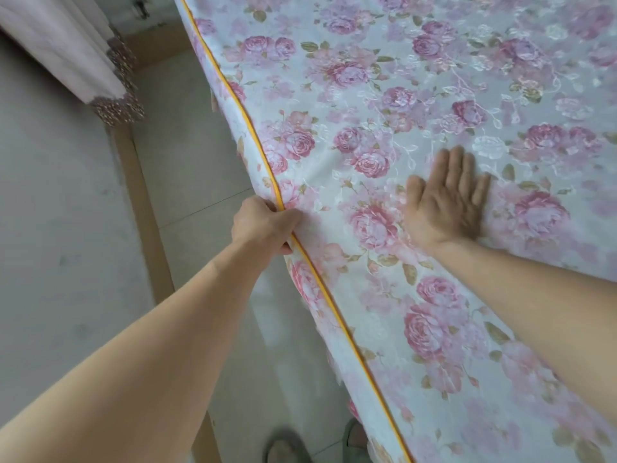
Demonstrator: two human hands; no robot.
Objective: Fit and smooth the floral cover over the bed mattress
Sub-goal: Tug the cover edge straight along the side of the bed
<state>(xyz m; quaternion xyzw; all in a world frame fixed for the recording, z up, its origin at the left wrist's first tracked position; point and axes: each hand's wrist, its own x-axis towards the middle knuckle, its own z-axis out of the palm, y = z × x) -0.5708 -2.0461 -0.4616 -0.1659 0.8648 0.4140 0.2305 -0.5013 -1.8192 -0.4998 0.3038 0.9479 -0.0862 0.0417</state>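
We are gripping the yellow piping [302, 252] of the floral cover [417, 95] on the mattress with curled left hand [265, 225], right hand [445, 202] flat, fingers straight, pressing outward toward that taut edge.

One head-worn camera is looking forward and steeply down, sitting close over the person's forearms. It is facing along the side of the bed, so the yellow piping [251, 133] is running diagonally from top centre to the bottom edge. The floral cover [434, 78] is filling the right two thirds of the frame, while the floor [187, 145] and a curtain [66, 45] are occupying the left. The left hand [263, 225] and right hand [447, 205] are lying mid-frame; blurred footwear [287, 449], possibly slippers, is showing at the bottom.
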